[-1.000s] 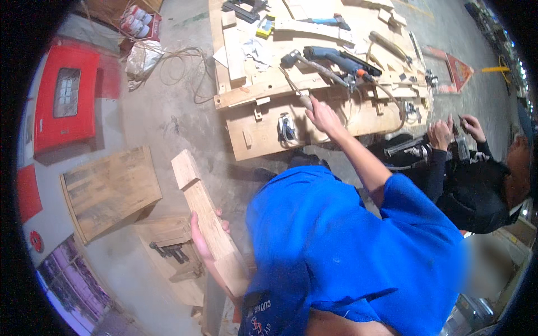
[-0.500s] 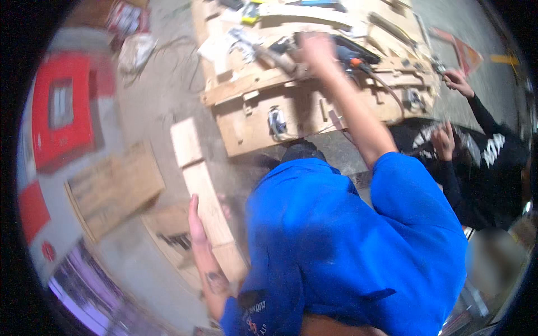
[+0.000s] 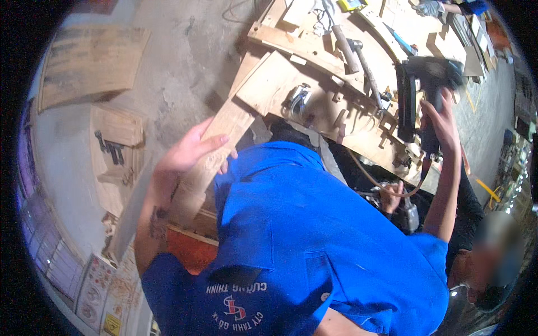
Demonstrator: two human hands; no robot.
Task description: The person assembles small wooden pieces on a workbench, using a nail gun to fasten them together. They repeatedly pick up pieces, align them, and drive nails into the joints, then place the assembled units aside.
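I have the left hand (image 3: 188, 152) curled around a long wooden piece (image 3: 234, 119), its far end over the counter (image 3: 358, 137), touching or not I can't tell; the right hand (image 3: 443, 126) wraps a black power tool (image 3: 430, 73). A hammer (image 3: 367, 70) lies beyond, between both hands.

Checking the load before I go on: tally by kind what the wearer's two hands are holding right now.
Wooden piece: 1, in the left hand
Dark power tool: 1, in the right hand
Total: 2
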